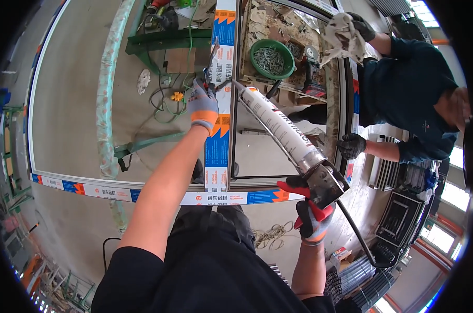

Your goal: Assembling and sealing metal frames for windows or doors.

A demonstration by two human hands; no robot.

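My right hand (309, 208), in a grey and red glove, grips the handle of a caulking gun (325, 180) that carries a white sealant tube (280, 125). The tube's nozzle points up-left to the middle bar of an aluminium window frame (218, 156) wrapped in blue and orange film. My left hand (202, 104), in a grey glove with an orange cuff, rests on that bar beside the nozzle and holds a thin dark tool (212, 60). An air hose (354, 232) trails from the gun.
A co-worker in dark clothes stands at the right, one black-gloved hand (351, 146) on the frame's edge, the other holding a white rag (343, 34). A green bowl of screws (272, 58), a power drill (312, 73), a green stand (163, 39) and cables lie beyond.
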